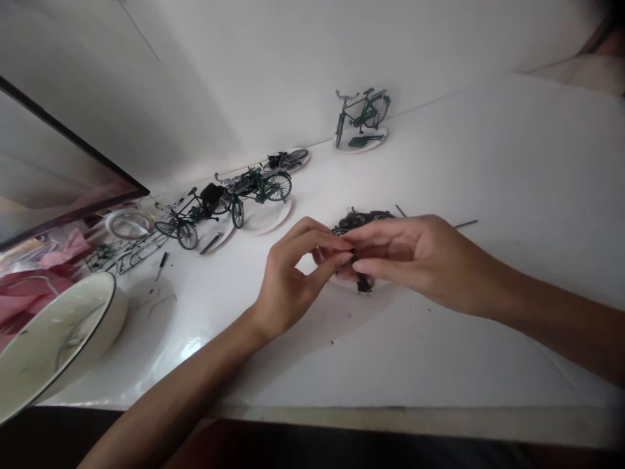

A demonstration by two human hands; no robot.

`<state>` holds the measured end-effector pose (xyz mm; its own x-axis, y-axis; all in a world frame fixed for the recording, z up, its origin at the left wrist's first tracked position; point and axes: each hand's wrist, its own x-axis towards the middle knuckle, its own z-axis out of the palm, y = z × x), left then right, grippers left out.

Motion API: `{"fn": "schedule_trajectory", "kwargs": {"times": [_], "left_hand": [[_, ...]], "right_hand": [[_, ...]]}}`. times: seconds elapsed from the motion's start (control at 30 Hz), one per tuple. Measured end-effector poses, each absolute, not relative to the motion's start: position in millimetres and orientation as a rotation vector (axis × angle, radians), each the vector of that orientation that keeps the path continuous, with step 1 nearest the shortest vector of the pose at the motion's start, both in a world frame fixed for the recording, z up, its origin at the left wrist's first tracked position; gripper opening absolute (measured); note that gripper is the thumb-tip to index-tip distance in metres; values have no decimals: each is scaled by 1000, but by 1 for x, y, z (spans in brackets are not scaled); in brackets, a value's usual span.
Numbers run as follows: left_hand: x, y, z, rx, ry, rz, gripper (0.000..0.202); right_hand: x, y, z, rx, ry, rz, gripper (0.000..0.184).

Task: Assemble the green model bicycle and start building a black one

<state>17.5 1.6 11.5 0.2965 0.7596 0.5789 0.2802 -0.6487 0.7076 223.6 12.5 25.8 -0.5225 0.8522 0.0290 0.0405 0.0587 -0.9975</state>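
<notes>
My left hand (297, 273) and my right hand (405, 257) meet over a white paper plate (342, 281) in the middle of the white table. Both pinch a small black model-bicycle part (364, 283), most of it hidden by my fingers. More dark bicycle parts (364, 218) lie on the plate just behind my hands.
Behind stand a green model bicycle (361, 114) on a plate, a green one (256, 189) and a black one (193, 215) on plates to the left. A thin rod (463, 224) lies right. A white bowl (53, 339) and a small screwdriver (163, 262) sit at the left.
</notes>
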Motion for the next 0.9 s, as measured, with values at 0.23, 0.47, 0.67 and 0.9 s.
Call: {"fn": "schedule_trajectory", "kwargs": {"times": [0.23,0.47,0.67,0.9], "left_hand": [[17,-2,14,2595,713,1163,26],[21,-6,11,2613,829,1132,9],[18,-4,15,2581,976,1237,11],[12,2,16,2839,1016,1176,8]], "right_hand": [[224,16,26,-1015,-1471,1384,18],[225,19,24,-1028,-1394,1395,21],[228,19,27,-979,-1542,1664,19],[230,17,29,-1099,-1883,1516,18]]}}
